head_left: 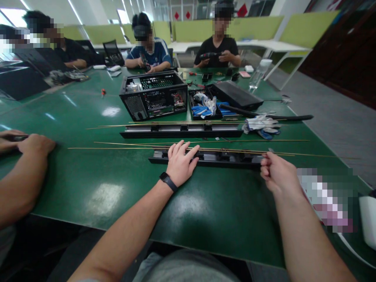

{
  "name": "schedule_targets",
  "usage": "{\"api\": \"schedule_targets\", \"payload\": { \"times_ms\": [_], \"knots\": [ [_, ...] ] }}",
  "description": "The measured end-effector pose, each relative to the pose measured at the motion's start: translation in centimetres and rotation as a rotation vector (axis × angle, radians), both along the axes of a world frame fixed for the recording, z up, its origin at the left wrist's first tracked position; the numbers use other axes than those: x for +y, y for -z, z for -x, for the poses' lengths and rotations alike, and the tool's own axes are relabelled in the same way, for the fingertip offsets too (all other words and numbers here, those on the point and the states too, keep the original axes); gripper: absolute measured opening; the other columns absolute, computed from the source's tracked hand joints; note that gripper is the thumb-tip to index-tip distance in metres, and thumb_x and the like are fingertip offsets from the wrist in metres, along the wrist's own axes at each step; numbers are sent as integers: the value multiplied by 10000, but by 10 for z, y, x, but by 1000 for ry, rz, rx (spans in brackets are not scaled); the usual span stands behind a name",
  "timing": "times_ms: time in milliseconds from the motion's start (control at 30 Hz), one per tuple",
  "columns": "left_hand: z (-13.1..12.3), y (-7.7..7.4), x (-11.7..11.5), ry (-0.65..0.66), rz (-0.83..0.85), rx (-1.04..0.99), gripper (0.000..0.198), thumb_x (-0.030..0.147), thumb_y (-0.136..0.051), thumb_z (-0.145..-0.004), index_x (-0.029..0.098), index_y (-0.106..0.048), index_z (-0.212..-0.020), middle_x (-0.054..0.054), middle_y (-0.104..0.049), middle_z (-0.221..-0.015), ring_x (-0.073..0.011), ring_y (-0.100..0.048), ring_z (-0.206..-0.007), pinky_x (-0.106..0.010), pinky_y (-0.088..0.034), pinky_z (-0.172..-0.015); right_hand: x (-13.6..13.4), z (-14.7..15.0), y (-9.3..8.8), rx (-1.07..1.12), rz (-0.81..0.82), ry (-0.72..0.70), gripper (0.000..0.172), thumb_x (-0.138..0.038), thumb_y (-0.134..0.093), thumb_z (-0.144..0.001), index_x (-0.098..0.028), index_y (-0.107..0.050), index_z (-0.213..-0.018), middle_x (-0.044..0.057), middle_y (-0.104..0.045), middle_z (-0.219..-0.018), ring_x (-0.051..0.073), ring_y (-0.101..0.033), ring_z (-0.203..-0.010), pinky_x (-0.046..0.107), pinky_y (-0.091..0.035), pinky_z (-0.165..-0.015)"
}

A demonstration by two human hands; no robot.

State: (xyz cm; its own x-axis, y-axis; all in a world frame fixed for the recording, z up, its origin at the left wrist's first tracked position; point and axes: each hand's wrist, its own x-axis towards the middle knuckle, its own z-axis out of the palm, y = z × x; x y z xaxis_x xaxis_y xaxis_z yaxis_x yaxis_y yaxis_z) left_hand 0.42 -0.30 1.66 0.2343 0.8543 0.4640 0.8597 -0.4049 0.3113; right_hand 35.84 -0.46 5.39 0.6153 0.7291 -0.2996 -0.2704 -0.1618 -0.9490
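The left hand (181, 163) lies spread over the near black strip (229, 163), thin golden rods (123, 148) run along that strip's far side, and the right hand (277, 170) curls closed at its right end, its grip unclear.

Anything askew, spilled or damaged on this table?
No spill or damage stands out. The thin brass-colored rods by the near black rail look askew: they lie at differing angles and overshoot its ends. A crumpled glove bundle lies loose beside the far rail, outside the black tray that holds other gloves.
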Motion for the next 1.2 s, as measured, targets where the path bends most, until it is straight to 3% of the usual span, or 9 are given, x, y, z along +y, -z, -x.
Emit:
{"api": "schedule_targets", "payload": {
  "times_ms": [233,433,533,667,767,1200],
  "knots": [
    [1,2,0,-8,1,0,505,327,-770,-1237,395,-870,-1728,-134,-821,-1794,-444,-652,-1799,-715,-435,-1543,0,4,-1,-6,-7,18,281,-264,-948,-1082,-215,-730,-912,-47,-653,-688,52,-419,-395,161,-216,-356],
    [0,0,-1,-16,12,-2,496,324,-791,-1234,396,-879,-1716,-137,-826,-1789,-453,-654,-1798,-724,-429,-1542,2,-2,-14,35,31,159,333,-106,-716,-1179,-197,-680,-861,-47,-610,-653,48,-402,-381,166,-236,-356],
    [0,0,-1,-18,4,2,493,320,-791,-1237,394,-881,-1715,-138,-825,-1793,-450,-658,-1798,-718,-437,-1538,2,-4,-16,42,57,159,326,-134,-761,-1185,-200,-683,-876,-43,-616,-648,58,-406,-372,163,-246,-351],
    [0,2,-1,-15,0,8,499,323,-797,-1233,406,-876,-1719,-127,-827,-1789,-444,-660,-1793,-710,-439,-1537,0,-4,-9,14,54,55,325,-240,-939,-1120,-209,-697,-905,-22,-662,-676,73,-419,-374,155,-243,-335],
    [0,2,-1,-16,1,10,504,323,-801,-1235,407,-870,-1727,-125,-820,-1798,-442,-655,-1799,-702,-438,-1538,0,-5,-5,8,30,28,310,-217,-968,-1084,-198,-717,-904,-24,-657,-688,65,-423,-377,143,-248,-337],
    [1,0,-1,-15,11,13,503,312,-801,-1237,402,-873,-1727,-130,-819,-1804,-447,-657,-1804,-702,-446,-1539,3,-17,-15,52,49,189,328,-118,-804,-1139,-227,-648,-871,-53,-602,-680,62,-428,-401,164,-274,-361]
  ]
}}
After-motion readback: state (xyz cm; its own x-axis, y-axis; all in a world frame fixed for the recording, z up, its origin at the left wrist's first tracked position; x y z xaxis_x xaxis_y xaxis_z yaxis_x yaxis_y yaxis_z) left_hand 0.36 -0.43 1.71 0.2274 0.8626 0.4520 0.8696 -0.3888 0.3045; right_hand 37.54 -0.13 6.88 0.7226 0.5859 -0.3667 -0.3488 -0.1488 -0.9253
